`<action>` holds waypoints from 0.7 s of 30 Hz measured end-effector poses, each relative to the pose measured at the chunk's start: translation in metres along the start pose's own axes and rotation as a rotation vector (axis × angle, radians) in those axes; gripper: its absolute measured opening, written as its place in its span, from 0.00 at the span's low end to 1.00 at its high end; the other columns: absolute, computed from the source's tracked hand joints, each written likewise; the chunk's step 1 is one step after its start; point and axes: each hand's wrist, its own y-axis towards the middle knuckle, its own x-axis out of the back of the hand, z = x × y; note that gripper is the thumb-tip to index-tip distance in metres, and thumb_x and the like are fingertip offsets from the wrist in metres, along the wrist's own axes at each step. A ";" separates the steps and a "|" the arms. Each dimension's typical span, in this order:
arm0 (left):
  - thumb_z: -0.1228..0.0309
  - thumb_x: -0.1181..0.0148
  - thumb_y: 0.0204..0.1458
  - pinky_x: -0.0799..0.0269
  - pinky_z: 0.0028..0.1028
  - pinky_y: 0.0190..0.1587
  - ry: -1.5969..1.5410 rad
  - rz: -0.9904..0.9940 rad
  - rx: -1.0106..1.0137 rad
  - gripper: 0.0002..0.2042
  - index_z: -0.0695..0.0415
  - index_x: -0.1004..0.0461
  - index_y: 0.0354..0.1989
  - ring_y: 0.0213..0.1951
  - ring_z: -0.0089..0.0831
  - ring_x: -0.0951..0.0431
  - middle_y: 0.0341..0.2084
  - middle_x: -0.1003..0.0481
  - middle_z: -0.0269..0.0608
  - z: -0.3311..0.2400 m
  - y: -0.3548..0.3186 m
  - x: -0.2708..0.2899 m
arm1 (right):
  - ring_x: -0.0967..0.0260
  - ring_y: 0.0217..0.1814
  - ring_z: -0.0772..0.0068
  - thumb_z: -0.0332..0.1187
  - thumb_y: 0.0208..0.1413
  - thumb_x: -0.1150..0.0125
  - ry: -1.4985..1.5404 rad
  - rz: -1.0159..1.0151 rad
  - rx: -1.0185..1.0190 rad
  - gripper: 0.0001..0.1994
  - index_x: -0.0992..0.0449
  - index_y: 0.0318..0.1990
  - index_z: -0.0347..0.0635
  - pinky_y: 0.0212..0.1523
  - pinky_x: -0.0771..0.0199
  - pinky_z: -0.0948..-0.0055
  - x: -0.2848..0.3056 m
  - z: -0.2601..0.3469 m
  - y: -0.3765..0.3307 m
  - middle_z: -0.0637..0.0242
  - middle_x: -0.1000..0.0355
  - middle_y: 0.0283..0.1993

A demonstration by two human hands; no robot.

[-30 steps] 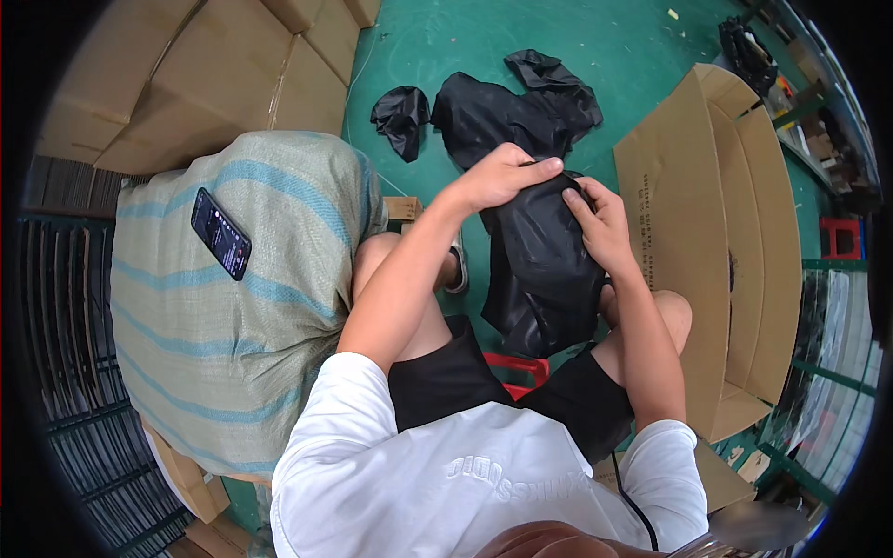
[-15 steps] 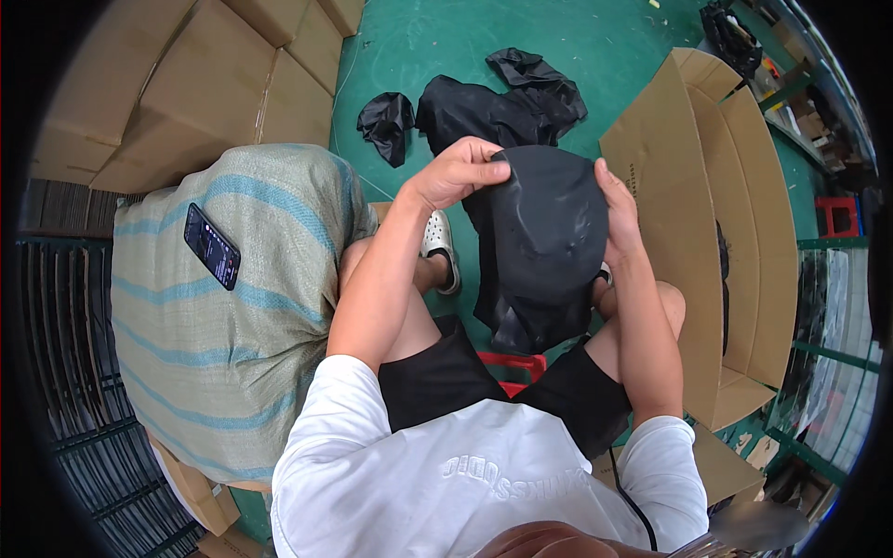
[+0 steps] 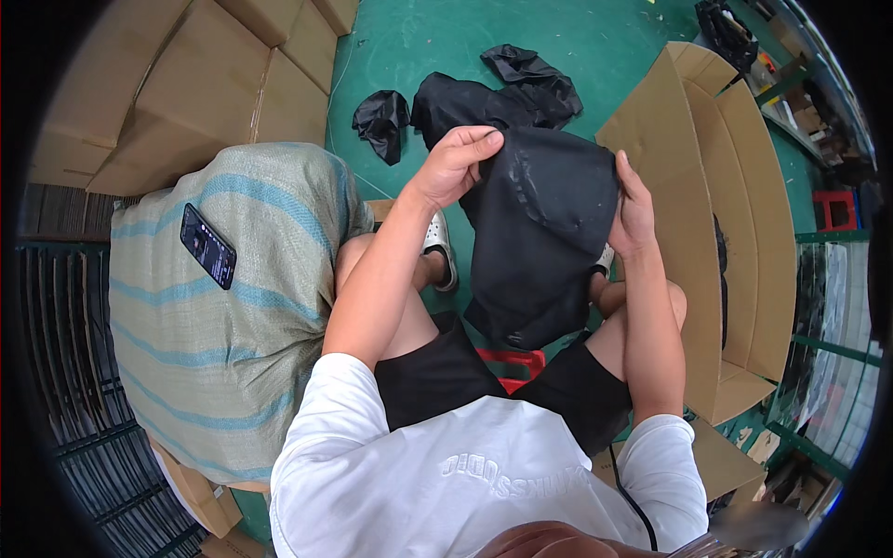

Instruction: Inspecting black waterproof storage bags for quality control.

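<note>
A piece of black fabric [image 3: 535, 242], with pale dusty smudges and a curved crease, hangs between my hands over my lap. My left hand [image 3: 453, 163] pinches its upper left edge between thumb and fingers. At the upper right edge, my right hand [image 3: 635, 209] holds the cloth with its fingers pointing up; its thumb is hidden behind the fabric. The lower part droops in folds between my knees, in front of a red stool [image 3: 512, 365].
Beyond lie a black fabric heap [image 3: 465, 107] and a crumpled black piece [image 3: 381, 126] on the green floor [image 3: 419, 37]. An open cardboard box [image 3: 651, 153] stands right. Left, a phone [image 3: 208, 245] rests on a striped woven sack [image 3: 279, 223], with stacked cartons [image 3: 200, 79] behind.
Both hands have moved slightly apart, the left one a little up. Between them the fabric has spread wider, and its rounded bulge has gone slack into a slanting crease.
</note>
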 end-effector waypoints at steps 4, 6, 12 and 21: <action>0.64 0.46 0.63 0.25 0.24 0.44 -0.075 -0.045 -0.081 0.13 0.62 0.24 0.43 0.38 0.23 0.20 0.36 0.20 0.38 -0.004 -0.002 0.013 | 0.26 0.53 0.64 0.38 0.60 0.40 -0.191 0.089 0.084 0.20 0.28 0.53 0.31 0.58 0.28 0.65 -0.004 -0.002 -0.005 0.55 0.24 0.51; 0.61 0.47 0.63 0.24 0.28 0.45 -0.109 -0.305 -0.232 0.15 0.62 0.25 0.44 0.39 0.26 0.20 0.37 0.20 0.40 -0.014 -0.004 0.015 | 0.26 0.52 0.68 0.32 0.51 0.32 -0.429 0.254 -0.115 0.25 0.29 0.55 0.30 0.57 0.29 0.69 -0.015 -0.001 -0.008 0.57 0.25 0.52; 0.60 0.49 0.63 0.22 0.36 0.48 -0.374 -0.324 -0.331 0.17 0.63 0.23 0.41 0.41 0.37 0.19 0.40 0.20 0.46 -0.038 -0.021 0.034 | 0.30 0.43 0.84 0.28 0.53 0.33 -0.802 0.347 -0.424 0.10 0.21 0.42 0.34 0.50 0.32 0.79 -0.009 -0.030 -0.006 0.72 0.23 0.39; 0.60 0.53 0.65 0.26 0.38 0.52 -0.335 -0.363 -0.415 0.18 0.63 0.22 0.39 0.42 0.40 0.20 0.40 0.20 0.47 -0.034 -0.023 0.050 | 0.29 0.43 0.82 0.33 0.61 0.40 -0.444 0.085 -0.138 0.11 0.25 0.46 0.35 0.50 0.31 0.79 -0.009 -0.029 -0.002 0.68 0.24 0.42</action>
